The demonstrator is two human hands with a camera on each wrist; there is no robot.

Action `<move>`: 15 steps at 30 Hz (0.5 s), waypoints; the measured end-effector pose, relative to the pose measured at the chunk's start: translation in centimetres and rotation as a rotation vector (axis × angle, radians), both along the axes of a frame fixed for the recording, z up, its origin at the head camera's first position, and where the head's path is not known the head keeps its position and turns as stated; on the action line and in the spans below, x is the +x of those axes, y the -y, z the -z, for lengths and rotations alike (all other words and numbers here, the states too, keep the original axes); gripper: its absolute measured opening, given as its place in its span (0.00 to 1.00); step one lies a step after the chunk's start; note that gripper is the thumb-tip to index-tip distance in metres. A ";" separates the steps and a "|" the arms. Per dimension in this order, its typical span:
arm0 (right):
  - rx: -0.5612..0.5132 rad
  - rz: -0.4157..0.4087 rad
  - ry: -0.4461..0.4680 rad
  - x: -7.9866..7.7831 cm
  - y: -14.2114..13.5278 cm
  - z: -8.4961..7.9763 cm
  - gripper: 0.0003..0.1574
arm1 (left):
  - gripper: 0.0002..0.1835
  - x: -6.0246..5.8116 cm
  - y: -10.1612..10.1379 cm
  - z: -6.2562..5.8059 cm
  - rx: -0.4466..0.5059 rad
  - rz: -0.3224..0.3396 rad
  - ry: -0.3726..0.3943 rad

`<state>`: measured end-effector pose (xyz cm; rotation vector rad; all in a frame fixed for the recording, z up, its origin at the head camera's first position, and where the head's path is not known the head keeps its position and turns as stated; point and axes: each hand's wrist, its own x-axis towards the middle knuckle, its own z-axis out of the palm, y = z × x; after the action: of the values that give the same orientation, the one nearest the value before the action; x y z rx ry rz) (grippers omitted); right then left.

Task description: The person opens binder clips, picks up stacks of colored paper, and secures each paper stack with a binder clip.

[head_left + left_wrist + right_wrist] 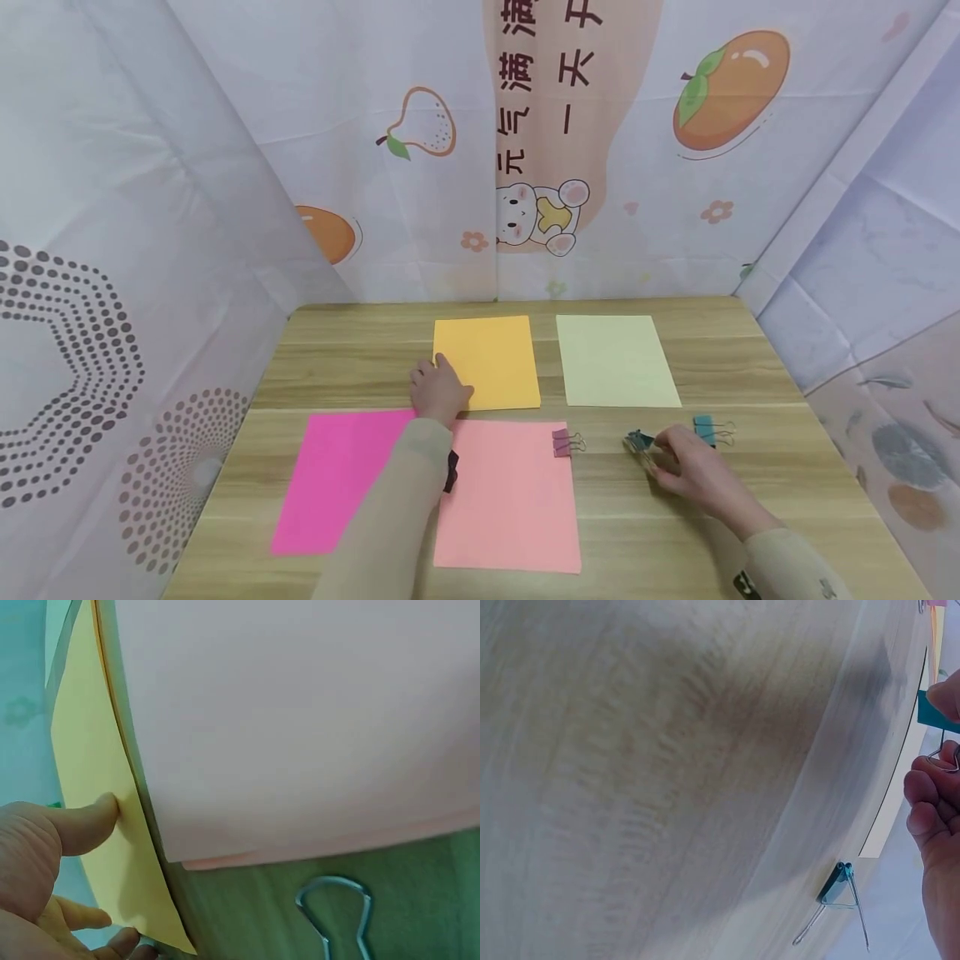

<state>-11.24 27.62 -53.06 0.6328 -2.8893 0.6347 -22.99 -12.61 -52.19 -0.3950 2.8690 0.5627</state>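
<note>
The left hand [438, 392] rests, fingers loosely spread, at the near-left corner of a square orange-yellow paper sheet [495, 362]. The right hand [699, 471] pinches a teal wire-handled binder clip [640, 439] over the wood-grain table [645, 533], near another teal clip [704, 429].

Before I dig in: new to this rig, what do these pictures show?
No robot: a person's bare left hand and right hand. A head camera took the wide view, wrist cameras the others, left then right. On the wood-grain table lie magenta paper, salmon-pink paper, orange paper, pale-yellow paper and a teal binder clip; a purple binder clip sits at the salmon-pink paper's right edge. The left hand touches the orange paper; the right hand pinches a second teal clip.
</note>
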 end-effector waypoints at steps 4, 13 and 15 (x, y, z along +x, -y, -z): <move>0.000 -0.016 -0.043 0.0 -0.1 0.2 0.25 | 0.51 -0.2 -0.5 -0.3 0.008 -0.021 0.014; -0.024 -0.029 -0.074 0.0 -0.3 0.5 0.26 | 0.48 -0.3 -1.2 -0.4 0.030 -0.073 -0.001; -0.027 -0.033 -0.081 0.0 -0.3 0.6 0.25 | 0.48 -0.3 -1.2 -0.4 0.036 -0.082 0.004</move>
<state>-11.28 27.92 -53.65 0.6879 -2.7966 0.6354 -23.28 -11.42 -51.80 -0.5091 2.8456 0.6254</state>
